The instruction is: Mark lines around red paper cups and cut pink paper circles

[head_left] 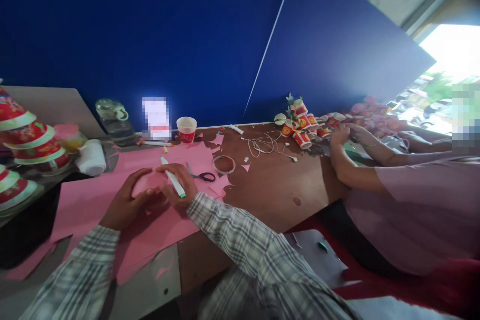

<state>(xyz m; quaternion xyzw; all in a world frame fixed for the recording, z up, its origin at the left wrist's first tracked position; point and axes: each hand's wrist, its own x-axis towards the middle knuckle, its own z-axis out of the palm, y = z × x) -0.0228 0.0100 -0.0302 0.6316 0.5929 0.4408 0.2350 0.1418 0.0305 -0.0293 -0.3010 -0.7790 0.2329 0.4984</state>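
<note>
- Marker (173,177), white with a green end: held slantwise in the right hand (180,185), above the pink paper.
- Left hand (131,202): thumb and fingers curved about a pink paper piece (145,183) between the two hands; whether it grips the piece cannot be told.
- Pink sheets (86,205): overlapping on the table (270,195), beneath both hands.
- Scissors (207,177), dark-handled: just beside the right hand, on the pink sheets.
- Clear ring (224,164): right of the scissors, near pink scraps.
- Paper cup (186,131), red and white: upright, beyond the hands.
- White cable (258,146): loosely coiled, right of the ring.
- Bottle (117,124), transparent: far left, near a white roll (92,157).
- Co-worker's hands (348,135): at right, near red cups (302,125).
</note>
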